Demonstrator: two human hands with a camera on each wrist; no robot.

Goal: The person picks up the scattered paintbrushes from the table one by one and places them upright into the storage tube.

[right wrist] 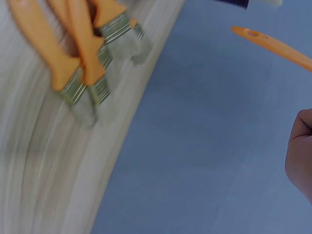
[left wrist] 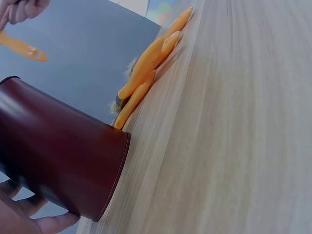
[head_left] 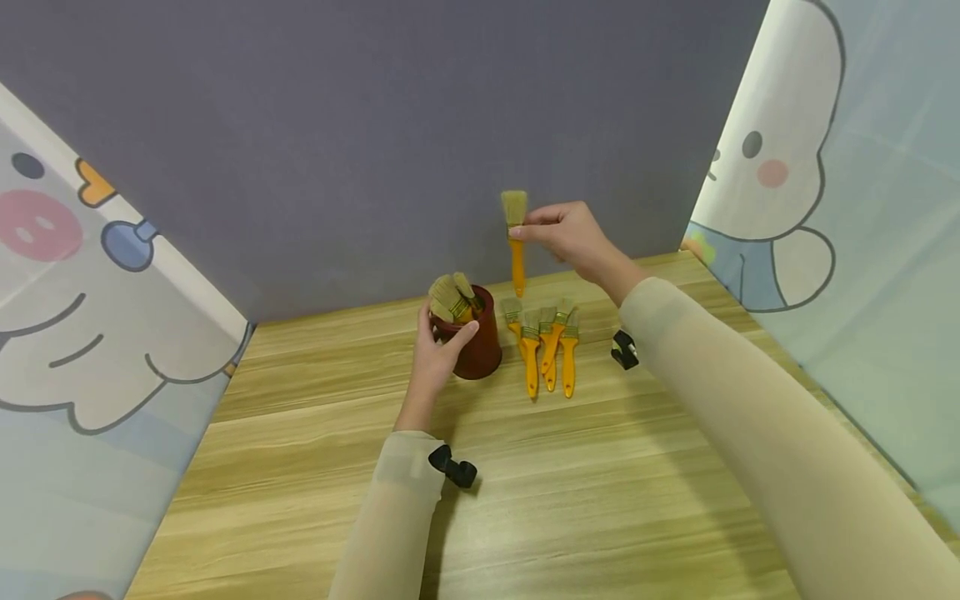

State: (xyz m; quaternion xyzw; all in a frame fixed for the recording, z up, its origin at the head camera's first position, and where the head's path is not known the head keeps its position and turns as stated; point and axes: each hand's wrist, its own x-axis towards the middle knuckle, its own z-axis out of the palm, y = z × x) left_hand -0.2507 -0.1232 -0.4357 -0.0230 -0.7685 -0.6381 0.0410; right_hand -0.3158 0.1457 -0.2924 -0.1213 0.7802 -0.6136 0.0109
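My right hand (head_left: 566, 237) pinches a paintbrush (head_left: 517, 262) near its metal band, bristles up and orange handle hanging down, above the table's back edge. Its handle also shows in the right wrist view, beside the hand (right wrist: 300, 151). A dark red cylindrical cup (head_left: 480, 346) stands upright on the table, holding a few brushes (head_left: 450, 298) with bristles up. The left hand (head_left: 435, 354) grips the cup's left side, thumb at the front near the rim. Several more paintbrushes (head_left: 551, 342) with orange handles lie in a loose overlapping pile just right of the cup.
The wood-grain table (head_left: 322, 450) ends at a grey upright panel (head_left: 375, 167). Cartoon-printed curtains stand on the left (head_left: 90, 317) and right (head_left: 862, 275). A black clip-like piece (head_left: 453, 468) sits at the left wrist and another (head_left: 624, 350) at the right.
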